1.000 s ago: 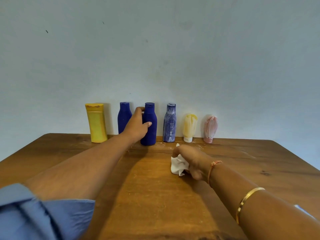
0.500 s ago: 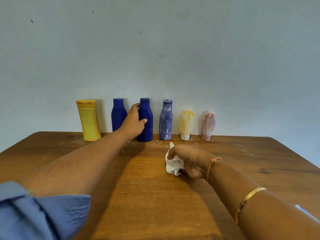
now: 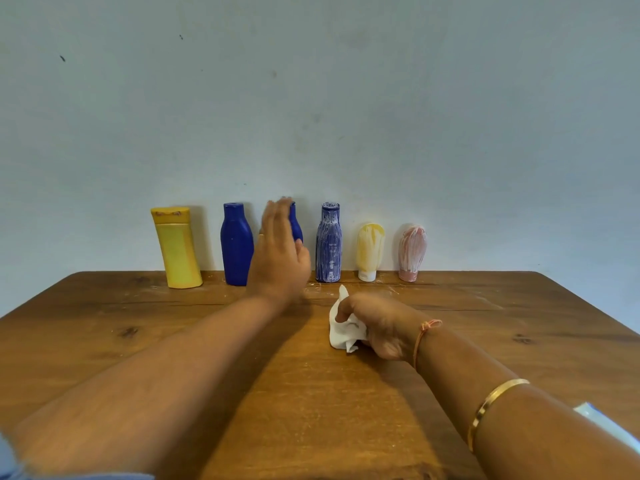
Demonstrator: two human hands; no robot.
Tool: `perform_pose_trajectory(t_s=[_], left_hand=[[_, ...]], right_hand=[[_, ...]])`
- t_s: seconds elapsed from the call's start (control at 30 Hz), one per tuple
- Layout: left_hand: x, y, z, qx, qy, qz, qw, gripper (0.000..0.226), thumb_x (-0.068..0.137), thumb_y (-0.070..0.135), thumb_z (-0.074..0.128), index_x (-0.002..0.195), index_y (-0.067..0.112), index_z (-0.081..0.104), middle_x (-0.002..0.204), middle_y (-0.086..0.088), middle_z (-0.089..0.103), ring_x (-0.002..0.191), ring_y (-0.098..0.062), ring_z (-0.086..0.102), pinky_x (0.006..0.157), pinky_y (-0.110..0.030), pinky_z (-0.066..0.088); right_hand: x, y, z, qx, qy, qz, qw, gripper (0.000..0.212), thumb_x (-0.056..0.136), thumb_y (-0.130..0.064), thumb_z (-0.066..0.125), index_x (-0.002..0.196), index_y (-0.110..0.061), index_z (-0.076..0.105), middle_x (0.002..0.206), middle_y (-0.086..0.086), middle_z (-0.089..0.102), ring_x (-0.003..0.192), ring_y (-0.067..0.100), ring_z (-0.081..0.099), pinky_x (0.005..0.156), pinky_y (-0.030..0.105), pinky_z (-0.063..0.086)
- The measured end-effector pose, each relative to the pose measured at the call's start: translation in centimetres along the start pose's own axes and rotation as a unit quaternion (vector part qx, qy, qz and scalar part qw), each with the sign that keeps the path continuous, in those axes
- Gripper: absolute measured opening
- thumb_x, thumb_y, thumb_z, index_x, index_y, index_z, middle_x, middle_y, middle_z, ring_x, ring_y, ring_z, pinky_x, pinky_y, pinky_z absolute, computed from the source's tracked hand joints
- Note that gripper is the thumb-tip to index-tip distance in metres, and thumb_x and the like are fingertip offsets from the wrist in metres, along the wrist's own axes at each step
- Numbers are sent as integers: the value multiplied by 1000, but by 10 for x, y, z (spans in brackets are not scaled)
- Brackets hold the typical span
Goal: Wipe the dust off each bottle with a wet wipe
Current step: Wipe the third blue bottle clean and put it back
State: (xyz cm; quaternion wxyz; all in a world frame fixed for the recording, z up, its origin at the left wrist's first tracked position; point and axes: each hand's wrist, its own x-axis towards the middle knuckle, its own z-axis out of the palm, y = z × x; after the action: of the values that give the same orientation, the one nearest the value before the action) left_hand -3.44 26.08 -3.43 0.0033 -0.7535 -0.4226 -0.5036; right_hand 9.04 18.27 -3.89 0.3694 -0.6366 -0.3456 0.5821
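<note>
Bottles stand in a row of six along the far edge of the counter [image 3: 121,341], close against the wall. Starting at the left end, the yellow bottle [image 3: 177,249] and the first blue bottle [image 3: 236,245] show clean, even colour, so I judge them already wiped. The second blue bottle [image 3: 296,226] is mostly hidden behind the left hand [image 3: 280,258], which is open, its fingers straight and together, raised in front of it. That hand is blurred, and I cannot tell whether it touches the bottle. The little that shows of this bottle looks clean too. Further right, the streaked blue bottle [image 3: 329,244], the small yellow bottle [image 3: 370,249] and the small pink bottle [image 3: 411,252] all carry white dusty streaks, so these three seem left to do. Nearer the middle of the counter, in front of the streaked blue bottle, the right hand [image 3: 381,327] rests on the wood with its fingers curled round a crumpled white wipe [image 3: 343,327]. By this reckoning the job is about half done, and the streaked blue bottle looks the likely next one.
</note>
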Motion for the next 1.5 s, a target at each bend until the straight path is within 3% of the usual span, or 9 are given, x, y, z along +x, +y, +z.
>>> perform_pose_trajectory(t_s=[0.13, 0.2, 0.4, 0.67, 0.9, 1.1, 1.27, 1.4, 1.5], left_hand=[[5, 14, 13, 124, -129, 67, 982, 65, 91, 12, 46, 148, 9, 13, 156, -8, 14, 145, -23, 5, 116, -35, 18], [11, 22, 21, 197, -163, 70, 964, 73, 89, 14, 48, 148, 10, 5, 157, -6, 5, 145, -23, -2, 116, -36, 11], [26, 43, 39, 263, -217, 26, 940, 83, 85, 15, 50, 148, 14, -5, 158, -4, -6, 143, -27, 1, 109, -45, 16], [27, 49, 30, 289, -139, 51, 946, 68, 85, 10, 57, 143, 9, 20, 142, -13, 30, 134, -33, 25, 106, -39, 29], [15, 56, -5, 170, -151, 46, 973, 39, 88, 2, 56, 126, 7, 48, 133, -11, 34, 110, -25, 49, 90, -28, 46], [-9, 60, -61, 52, -143, -94, 984, 32, 90, 19, 59, 122, 12, 54, 125, -6, 51, 110, -20, 53, 84, -23, 38], [-54, 69, -134, -45, -81, -193, 977, 31, 87, 23, 63, 117, 14, 59, 116, -3, 61, 102, -17, 57, 80, -22, 41], [-111, 76, -172, -136, -50, -262, 954, 23, 84, 22, 66, 106, 19, 62, 101, 3, 66, 90, -9, 59, 65, -15, 41], [-153, 83, -188, -200, -25, -311, 929, 19, 81, 20, 70, 99, 22, 64, 96, 3, 67, 90, -12, 63, 73, -24, 50]], right_hand=[[-3, 0, -12, -10, 15, 2, 1000, 18, 83, -1, 48, 99, -4, 43, 92, 14, 50, 87, 25, 53, 81, 29, 48], [-6, -2, -22, -33, 30, 15, 999, 10, 82, -4, 47, 91, -7, 45, 89, 12, 51, 79, 21, 51, 68, 23, 44], [-13, 0, -32, -72, 59, 7, 996, 4, 81, -7, 45, 82, -11, 44, 87, 12, 48, 74, 19, 47, 59, 20, 36], [-19, 5, -32, -65, 76, -10, 995, 9, 83, -6, 46, 90, -10, 41, 93, 13, 48, 80, 20, 48, 63, 22, 39], [-40, 12, -25, -52, 86, -7, 995, 28, 83, -6, 48, 107, -10, 33, 90, 13, 45, 83, 22, 46, 75, 26, 42], [-76, 20, -17, -94, 106, -53, 989, 39, 85, -2, 47, 123, 5, 45, 108, 25, 55, 103, 36, 57, 89, 39, 48], [-131, 24, -2, -42, 98, -108, 988, 26, 85, 7, 37, 93, -12, 53, 86, 12, 56, 72, 21, 56, 48, 25, 44], [-171, 35, 9, 103, 69, -131, 984, 33, 84, 9, 35, 79, -11, 61, 77, 9, 60, 60, 15, 52, 42, 18, 38], [-200, 48, 14, 196, 28, -119, 973, 16, 88, -8, 47, 86, -9, 62, 79, 8, 65, 62, 15, 55, 44, 19, 41]])
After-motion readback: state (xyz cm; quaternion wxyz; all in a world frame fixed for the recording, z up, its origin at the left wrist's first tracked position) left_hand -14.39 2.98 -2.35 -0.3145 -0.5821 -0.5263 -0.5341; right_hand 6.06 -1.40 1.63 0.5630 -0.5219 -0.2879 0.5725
